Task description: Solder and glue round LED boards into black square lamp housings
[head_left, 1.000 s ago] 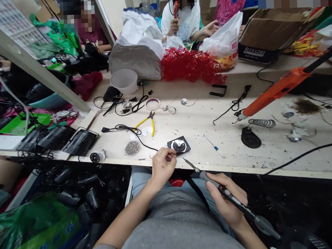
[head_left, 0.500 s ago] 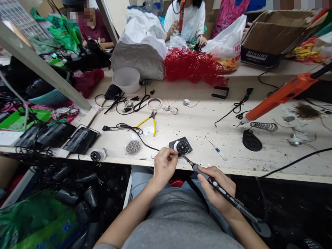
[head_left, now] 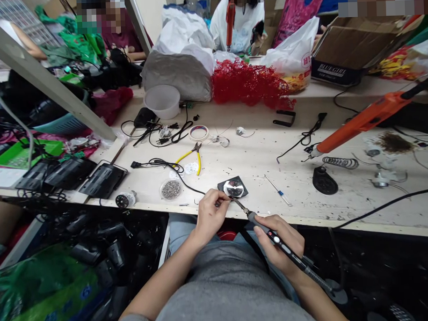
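Left grip (head_left: 210, 214) pinched on black cord (head_left: 193, 187); right grip (head_left: 290, 233) closed around soldering iron (head_left: 251, 217); round silver-and-black part (head_left: 233, 188) atop dark block (head_left: 220, 186) on the worktop (head_left: 251, 154), just beside the left grip at two o'clock, at ten o'clock from the right grip

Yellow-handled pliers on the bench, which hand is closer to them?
Left. The left hand is on the near side of the pliers, slightly to their right; the right hand, holding the soldering iron, is farther right and nearer the body.
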Demonstrator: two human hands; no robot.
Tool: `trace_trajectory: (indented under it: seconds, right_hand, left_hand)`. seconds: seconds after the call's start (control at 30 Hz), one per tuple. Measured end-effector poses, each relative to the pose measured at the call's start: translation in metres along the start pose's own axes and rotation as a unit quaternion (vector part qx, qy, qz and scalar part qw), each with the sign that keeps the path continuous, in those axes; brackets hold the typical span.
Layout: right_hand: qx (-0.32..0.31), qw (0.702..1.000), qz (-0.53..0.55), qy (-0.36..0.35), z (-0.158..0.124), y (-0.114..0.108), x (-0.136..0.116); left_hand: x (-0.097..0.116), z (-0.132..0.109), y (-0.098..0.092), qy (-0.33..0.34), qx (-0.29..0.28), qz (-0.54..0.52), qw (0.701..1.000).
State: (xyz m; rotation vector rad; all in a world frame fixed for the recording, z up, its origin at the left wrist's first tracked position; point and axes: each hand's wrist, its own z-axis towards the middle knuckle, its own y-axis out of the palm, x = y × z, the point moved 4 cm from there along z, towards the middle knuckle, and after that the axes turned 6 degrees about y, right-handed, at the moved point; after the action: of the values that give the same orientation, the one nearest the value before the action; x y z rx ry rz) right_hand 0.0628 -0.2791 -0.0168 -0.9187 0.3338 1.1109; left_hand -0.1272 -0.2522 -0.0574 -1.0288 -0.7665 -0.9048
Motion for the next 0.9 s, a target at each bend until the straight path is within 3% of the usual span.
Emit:
trace_trajectory:
  seconds: [0.37, 0.6, 0.73, 0.83, 0.9]
  right_hand:
    - [0.003, 1.000, 0.012, 0.004, -0.001, 0.004, 0.002]
    - [0.007, 1.000, 0.018, 0.004, 0.001, 0.001, -0.002]
    - [0.026, 0.999, 0.017, -0.009, -0.004, -0.012, -0.007]
    - [0.049, 0.999, 0.010, -0.008, -0.009, -0.024, -0.004]
    - [0.057, 0.998, -0.002, 0.006, -0.012, -0.029, 0.001]
  left_hand:
    - [-0.002, -0.002, -0.001, -0.003, 0.008, -0.020, 1.000]
    - [0.001, -0.001, 0.000, 0.028, 0.021, -0.031, 0.999]
    - [0.005, -0.006, -0.009, 0.106, 0.046, 0.017, 0.993]
    - [0.009, -0.012, -0.020, 0.211, 0.043, 0.074, 0.974]
    - [0.008, -0.010, -0.029, 0.243, 0.059, 0.119, 0.961]
